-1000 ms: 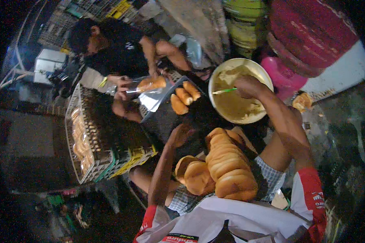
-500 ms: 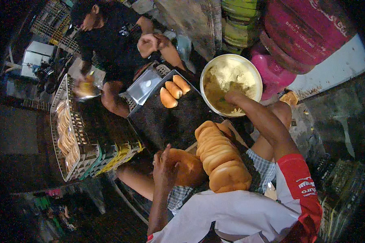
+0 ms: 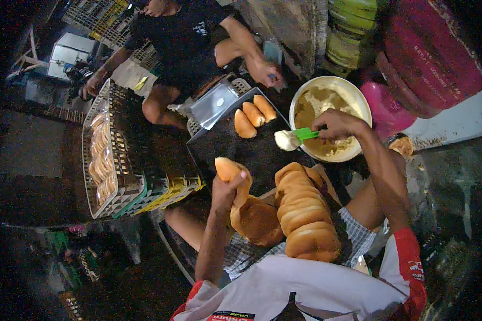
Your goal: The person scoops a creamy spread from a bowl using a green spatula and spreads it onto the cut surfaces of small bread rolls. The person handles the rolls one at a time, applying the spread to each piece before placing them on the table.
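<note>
My left hand [image 3: 224, 191] is closed around a bread roll [image 3: 228, 169], raised over the near edge of the dark tray [image 3: 211, 155]. In my right hand [image 3: 334, 126] is a green spatula [image 3: 306, 134] with a lump of pale cream [image 3: 287, 140] on its blade. That hand is above the left side of a round bowl [image 3: 366, 107], which holds more cream. A joined row of golden bread rolls [image 3: 308, 216] lies close to my body, with another bread piece [image 3: 257, 222] to its left. Three separate rolls [image 3: 253, 114] rest at the tray's far end.
Clear plastic sheets or bags [image 3: 214, 104] lie by the tray's far left corner. Stacked crates [image 3: 126, 182] stand at left, the top one holding bagged bread [image 3: 102, 160]. Across from me sits a person in a dark shirt [image 3: 179, 40]. Pink [image 3: 431, 59] and green [image 3: 352, 32] cylinders stand beyond the bowl.
My right hand has come up out of the bowl with the cream-loaded spatula. My left hand has lifted a roll from beside the row. The other person's arms have moved, and the view has shifted.
</note>
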A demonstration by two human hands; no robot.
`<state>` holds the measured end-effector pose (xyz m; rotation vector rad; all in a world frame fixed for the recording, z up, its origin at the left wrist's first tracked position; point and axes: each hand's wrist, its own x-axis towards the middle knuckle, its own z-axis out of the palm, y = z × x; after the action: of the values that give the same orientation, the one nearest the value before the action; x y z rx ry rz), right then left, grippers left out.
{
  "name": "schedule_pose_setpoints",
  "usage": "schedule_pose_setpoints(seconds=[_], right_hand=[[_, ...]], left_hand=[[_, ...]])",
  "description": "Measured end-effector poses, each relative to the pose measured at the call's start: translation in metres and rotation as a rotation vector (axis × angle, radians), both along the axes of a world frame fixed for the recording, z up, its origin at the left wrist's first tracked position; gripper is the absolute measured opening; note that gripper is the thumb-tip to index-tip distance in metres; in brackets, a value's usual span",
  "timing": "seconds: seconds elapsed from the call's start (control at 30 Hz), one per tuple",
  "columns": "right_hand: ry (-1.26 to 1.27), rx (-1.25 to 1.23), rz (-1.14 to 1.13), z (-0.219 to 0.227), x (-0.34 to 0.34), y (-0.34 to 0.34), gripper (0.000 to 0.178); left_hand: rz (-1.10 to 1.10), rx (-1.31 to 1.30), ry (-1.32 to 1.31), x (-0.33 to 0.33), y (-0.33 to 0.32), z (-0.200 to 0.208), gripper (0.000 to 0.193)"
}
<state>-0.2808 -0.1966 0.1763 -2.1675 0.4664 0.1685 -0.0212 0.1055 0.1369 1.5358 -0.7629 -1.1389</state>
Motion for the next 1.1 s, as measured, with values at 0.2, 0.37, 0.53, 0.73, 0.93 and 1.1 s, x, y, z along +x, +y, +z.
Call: schedule_pose_setpoints(seconds=[0.2, 0.37, 0.53, 0.73, 0.93, 1.1], right_hand=[[-0.584, -0.079, 0.066, -0.037, 0.042, 0.049, 0.024], [-0.488, -0.674, 0.129, -0.063, 0.053, 0.075, 0.033], [-0.458, -0.831, 0.191, -0.051, 0.051, 0.077, 0.034], [-0.527, -0.932, 0.259, -0.047, 0.053, 0.080, 0.033], [-0.378, -0.799, 0.039, -0.043, 0.020, 0.051, 0.027], [-0.369, -0.664, -0.016, -0.035, 0.064, 0.051, 0.026]], left_hand=[[0.196, -0.168, 0.912, -0.025, -0.048, -0.014, 0.074], [0.317, -0.096, 0.662, -0.031, -0.062, -0.025, 0.068], [0.477, -0.004, 0.885, -0.023, -0.053, -0.049, 0.058], [0.502, -0.208, 0.917, -0.022, -0.038, -0.053, 0.048], [0.544, -0.260, 1.038, 0.015, -0.051, -0.056, 0.043], [0.424, -0.197, 0.139, 0.127, 0.018, -0.149, 0.041]])
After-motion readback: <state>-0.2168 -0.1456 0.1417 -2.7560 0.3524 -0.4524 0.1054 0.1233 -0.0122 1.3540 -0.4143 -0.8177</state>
